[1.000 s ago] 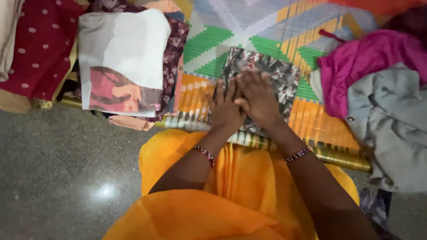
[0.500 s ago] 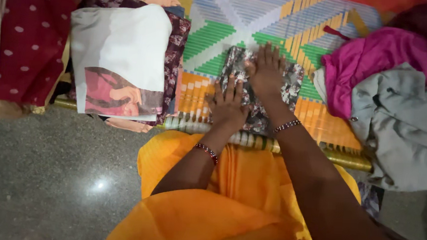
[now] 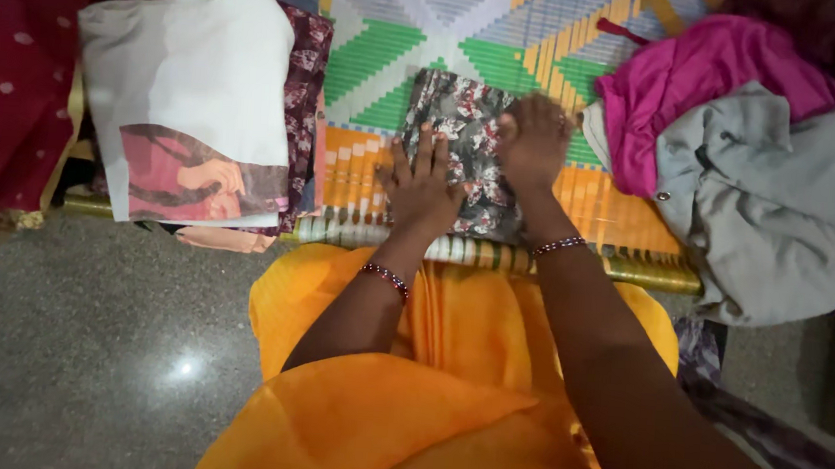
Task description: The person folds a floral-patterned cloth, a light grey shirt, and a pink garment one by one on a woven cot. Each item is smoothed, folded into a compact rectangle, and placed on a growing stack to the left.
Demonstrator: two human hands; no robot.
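Both hands lie flat and spread on a small folded cloth of grey with a dark floral print [image 3: 463, 150], near the front edge of the woven, brightly striped cot [image 3: 391, 56]. To flatten it well, I'd press evenly outward. The left hand [image 3: 424, 181] covers the near left part, fingers fanned; the right hand [image 3: 534, 143] reaches further over. Beyond sit a white printed folded cloth [image 3: 193, 82] on a stack and a crumpled pink and grey heap [image 3: 736, 159].

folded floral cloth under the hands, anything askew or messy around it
The folded floral cloth lies flat and neat under the left hand and right hand. What stands out is the grey garment and pink garment at the right: crumpled, unfolded, the grey one drooping over the woven mat's edge.
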